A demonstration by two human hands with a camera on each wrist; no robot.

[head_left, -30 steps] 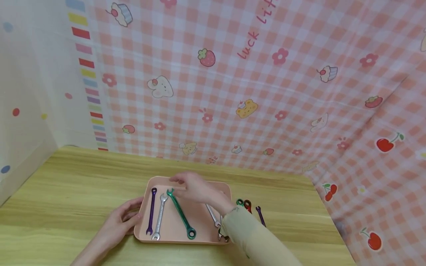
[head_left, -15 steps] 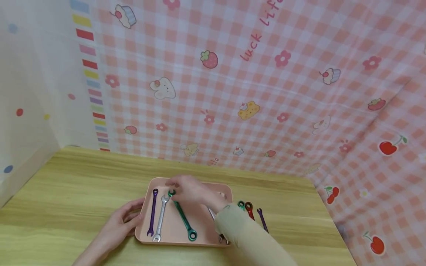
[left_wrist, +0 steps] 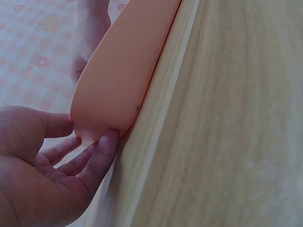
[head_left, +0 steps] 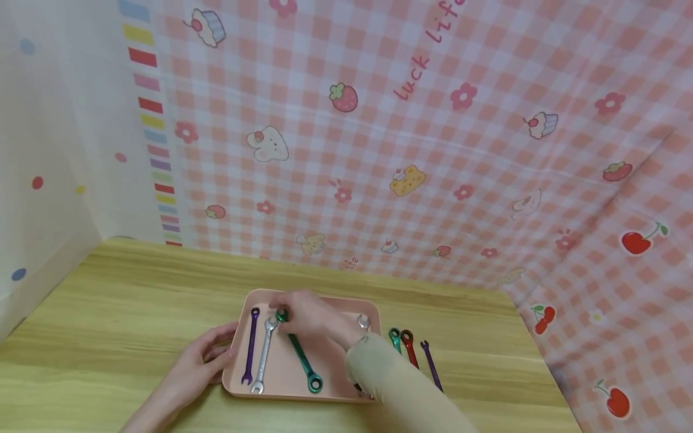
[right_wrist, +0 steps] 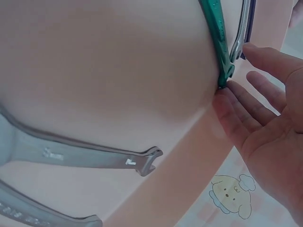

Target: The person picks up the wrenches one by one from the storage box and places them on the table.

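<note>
The right hand (head_left: 308, 313) reaches over the back of the tray (head_left: 284, 368), thumb and fingers apart, its fingertips against the upper end of the green wrench (head_left: 301, 355), close to the back wall. This wrench lies slantwise on the tray floor, its ring end near the front rim. The left hand (head_left: 199, 359) rests at the tray's left edge with fingers extended, thumb at the rim and fingertips against the outer wall. Left of the green wrench lie a silver wrench (head_left: 263, 356) and, nearest the left wall, a purple wrench (head_left: 251, 349); the gap between these two is narrow. To the right, a broad stretch of bare tray floor separates the green wrench from two more silver wrenches (right_wrist: 80, 153). Beyond the tray, the wood-grain surface (head_left: 151, 307) extends back to the checked cloth (head_left: 346, 144). The sleeve (head_left: 400, 379) hides the tray's front right corner and the lower ends of a red wrench (head_left: 409, 347) and a second green one outside it. Both silver wrenches at right are cut off in the right wrist view.
</note>
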